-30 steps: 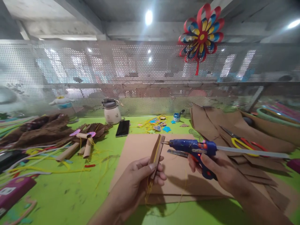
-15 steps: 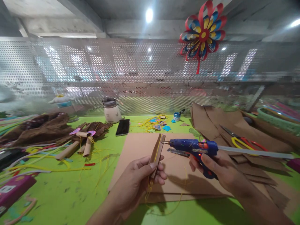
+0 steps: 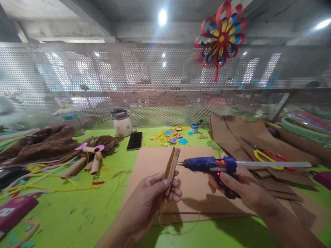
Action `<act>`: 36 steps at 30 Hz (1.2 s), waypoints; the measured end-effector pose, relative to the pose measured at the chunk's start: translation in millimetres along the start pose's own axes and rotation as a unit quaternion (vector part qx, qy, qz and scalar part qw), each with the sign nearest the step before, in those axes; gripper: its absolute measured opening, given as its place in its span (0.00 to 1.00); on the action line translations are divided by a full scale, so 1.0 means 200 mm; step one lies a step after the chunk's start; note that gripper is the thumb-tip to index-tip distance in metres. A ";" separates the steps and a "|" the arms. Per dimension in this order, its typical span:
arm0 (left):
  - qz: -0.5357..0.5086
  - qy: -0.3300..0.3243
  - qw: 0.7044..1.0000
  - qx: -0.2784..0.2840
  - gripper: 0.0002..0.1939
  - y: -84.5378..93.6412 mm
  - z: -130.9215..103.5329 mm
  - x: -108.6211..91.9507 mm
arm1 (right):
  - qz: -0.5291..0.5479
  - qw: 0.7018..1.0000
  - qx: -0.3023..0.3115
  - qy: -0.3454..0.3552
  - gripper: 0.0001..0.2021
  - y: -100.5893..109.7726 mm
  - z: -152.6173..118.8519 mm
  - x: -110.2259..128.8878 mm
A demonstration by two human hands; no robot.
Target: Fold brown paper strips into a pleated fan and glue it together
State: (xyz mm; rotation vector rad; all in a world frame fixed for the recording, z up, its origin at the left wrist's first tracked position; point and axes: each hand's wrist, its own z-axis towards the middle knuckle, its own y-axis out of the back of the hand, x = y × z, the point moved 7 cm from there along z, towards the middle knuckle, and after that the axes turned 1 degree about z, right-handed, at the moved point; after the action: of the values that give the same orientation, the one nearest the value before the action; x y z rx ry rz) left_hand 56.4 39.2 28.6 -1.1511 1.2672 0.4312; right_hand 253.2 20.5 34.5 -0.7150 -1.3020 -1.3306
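Note:
In the head view my left hand [image 3: 155, 193] is closed around a folded strip of brown paper [image 3: 172, 163], which it holds up at a tilt. Yellow string [image 3: 163, 206] runs along the strip and trails from its lower end. My right hand [image 3: 241, 187] grips a blue hot glue gun [image 3: 207, 163], a clear glue stick [image 3: 274, 164] jutting from its back and a red light glowing on its handle. The gun's metal tip is at the strip's right edge; whether they touch I cannot tell. Brown cardboard sheets [image 3: 147, 155] lie beneath both hands.
Scissors [image 3: 266, 155] rest on brown paper [image 3: 240, 127] at the right. A phone [image 3: 134, 141], a white jug [image 3: 122, 123] and a small blue paint jar [image 3: 194, 128] stand or lie farther back. Paper rolls [image 3: 96, 163] and colored strips crowd the left.
The glue gun's tip has moved down along the strip's right edge. The whole view has shifted slightly, and both hands keep their hold.

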 end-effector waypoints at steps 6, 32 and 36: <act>0.001 0.013 1.000 0.012 0.08 -0.01 0.01 0.02 | 0.095 0.994 -0.060 0.000 0.19 0.03 0.03 0.01; -0.030 0.018 0.999 0.017 0.10 -0.02 -0.01 0.00 | 0.040 0.999 0.014 -0.001 0.20 0.01 0.01 -0.02; -0.036 0.022 0.999 0.017 0.11 -0.02 -0.01 0.00 | 0.059 0.998 -0.020 0.010 0.18 0.03 0.02 -0.01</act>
State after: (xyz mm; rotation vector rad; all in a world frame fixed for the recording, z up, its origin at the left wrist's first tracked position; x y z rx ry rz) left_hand 59.2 36.3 29.8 -1.1792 1.2632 0.3306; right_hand 259.1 25.2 35.8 -0.7928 -1.2010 -1.2675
